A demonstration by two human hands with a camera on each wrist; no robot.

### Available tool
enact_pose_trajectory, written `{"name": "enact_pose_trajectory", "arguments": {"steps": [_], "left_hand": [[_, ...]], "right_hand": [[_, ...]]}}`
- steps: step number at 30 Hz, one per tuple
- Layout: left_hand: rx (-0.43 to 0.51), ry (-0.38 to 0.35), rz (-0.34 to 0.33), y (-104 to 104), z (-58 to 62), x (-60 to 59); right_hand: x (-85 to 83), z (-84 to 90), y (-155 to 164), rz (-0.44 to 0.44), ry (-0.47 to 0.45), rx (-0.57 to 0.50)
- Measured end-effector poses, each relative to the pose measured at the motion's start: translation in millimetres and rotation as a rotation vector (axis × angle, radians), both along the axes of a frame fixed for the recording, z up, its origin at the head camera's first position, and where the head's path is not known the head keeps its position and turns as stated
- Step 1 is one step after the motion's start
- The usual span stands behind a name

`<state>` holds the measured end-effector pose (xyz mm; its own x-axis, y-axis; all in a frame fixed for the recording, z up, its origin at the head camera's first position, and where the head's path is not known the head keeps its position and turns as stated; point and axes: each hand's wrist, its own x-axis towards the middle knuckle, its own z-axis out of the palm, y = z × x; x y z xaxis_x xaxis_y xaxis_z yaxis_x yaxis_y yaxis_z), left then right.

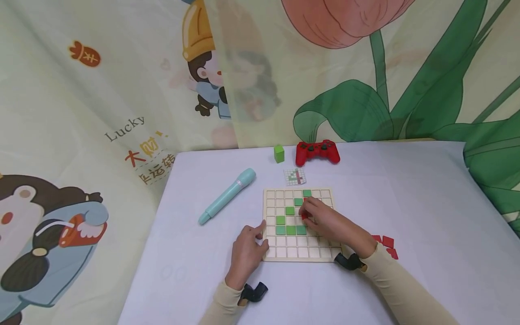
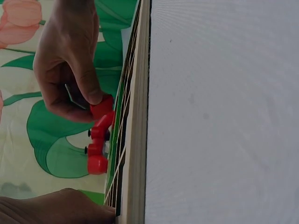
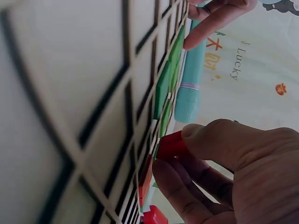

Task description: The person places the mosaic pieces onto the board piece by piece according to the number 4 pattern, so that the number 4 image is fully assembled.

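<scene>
The right hand (image 1: 325, 222) lay over the middle of the wooden grid board (image 1: 299, 224), which sat near the centre of the white table (image 1: 406, 203), and its thumb and fingers (image 3: 205, 154) pinched a small red tile (image 3: 171, 144) just above the cells. Green tiles (image 1: 290, 229) already filled several cells, some in a row left of that hand. The left hand (image 1: 247, 253) rested at the board's left edge, near its front corner, fingers relaxed and touching the frame. A few loose red tiles (image 1: 386, 243) lay on the table beside the right wrist. Toward the back edge stood a green block (image 1: 278, 153), a red game controller (image 1: 318, 152) and a small pattern card (image 1: 294, 176); a teal pen-shaped device (image 1: 227, 195) lay left of the board.
</scene>
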<state>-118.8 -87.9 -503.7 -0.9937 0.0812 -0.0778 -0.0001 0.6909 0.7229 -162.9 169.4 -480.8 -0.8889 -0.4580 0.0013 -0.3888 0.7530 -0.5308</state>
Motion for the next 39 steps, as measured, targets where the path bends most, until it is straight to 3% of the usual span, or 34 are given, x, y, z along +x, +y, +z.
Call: {"name": "enact_pose_trajectory", "arguments": {"steps": [7, 17, 24, 31, 36, 39], "left_hand": [[-0.005, 0.002, 0.005, 1.6, 1.9, -1.6], [-0.006, -0.018, 0.012, 3.4, 3.9, -3.5], [-0.016, -0.016, 0.005, 4.3, 4.3, -3.7], [-0.031, -0.004, 0.013, 2.7, 4.1, -2.7], [-0.017, -0.019, 0.009, 2.3, 3.5, -0.9], [-0.013, -0.025, 0.012, 1.4, 3.5, 0.4]], "right_hand": [[1.6, -2.0, 2.0, 0.004, 0.012, 0.04], [4.3, -1.2, 8.8, 0.052, 0.111, 0.101], [4.6, -3.1, 10.5, 0.042, 0.094, 0.125], [0.7, -3.3, 7.1, 0.115, 0.14, 0.165], [7.4, 2.1, 9.7, 0.12, 0.086, 0.203], [16.1, 9.0, 15.8, 0.107, -0.004, 0.188]]}}
